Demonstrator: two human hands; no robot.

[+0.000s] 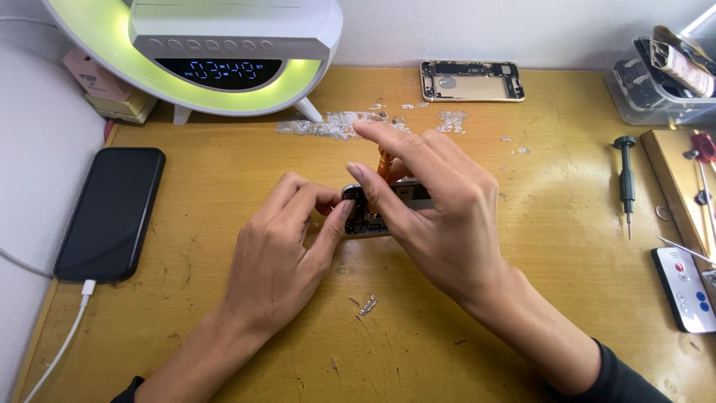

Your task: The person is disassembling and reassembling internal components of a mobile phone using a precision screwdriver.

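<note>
While left hand (280, 250) pinched the opened grey phone body (373, 213), gripped orange-handled screwdriver (383, 163) in right hand (440, 216), forefinger extended

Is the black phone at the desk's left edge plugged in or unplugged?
Plugged in. The black phone lies flat with its screen dark, and a white cable is seated in its bottom end, trailing off toward the lower left of the desk.

An opened phone body (377, 213) lies flat on the wooden desk at the centre of the frame, its dark inner parts exposed and its metal edge showing, largely hidden by fingers. An orange-handled screwdriver (383, 161) stands nearly upright over its left end, tip down into the opened phone body.
</note>
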